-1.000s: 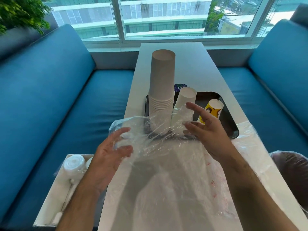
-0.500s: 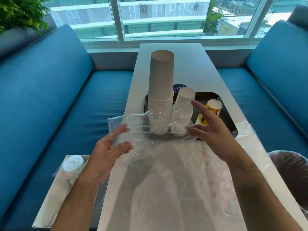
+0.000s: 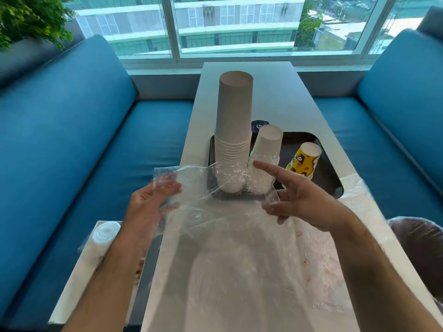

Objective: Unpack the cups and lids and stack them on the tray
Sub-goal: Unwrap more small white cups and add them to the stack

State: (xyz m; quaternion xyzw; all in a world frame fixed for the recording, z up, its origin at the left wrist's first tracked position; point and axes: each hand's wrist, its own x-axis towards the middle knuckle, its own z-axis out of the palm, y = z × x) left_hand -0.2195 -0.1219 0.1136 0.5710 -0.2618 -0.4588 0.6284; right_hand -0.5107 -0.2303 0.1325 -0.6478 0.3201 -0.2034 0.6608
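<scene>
A tall stack of upturned white paper cups (image 3: pixel 233 121) stands on the black tray (image 3: pixel 330 178), with a shorter white stack (image 3: pixel 266 149) beside it and a yellow printed cup stack (image 3: pixel 303 161) to the right. A clear plastic bag (image 3: pixel 215 188) is stretched between my hands in front of the tray. My left hand (image 3: pixel 151 204) pinches its left edge. My right hand (image 3: pixel 302 200) pinches its right edge with the thumb and lower fingers, index finger pointing out. A blue lid (image 3: pixel 257 125) peeks from behind the cups.
More clear plastic wrapping (image 3: pixel 251 271) lies spread over the white table (image 3: pixel 251 75). A box (image 3: pixel 79 283) on the blue bench at left holds a wrapped roll of white lids (image 3: pixel 105 233). A plastic-lined bin (image 3: pixel 422 238) sits at the right. Blue benches flank the table.
Both hands have lifted the plastic bag and drawn it wider; the left hand has moved further left and now pinches the edge.
</scene>
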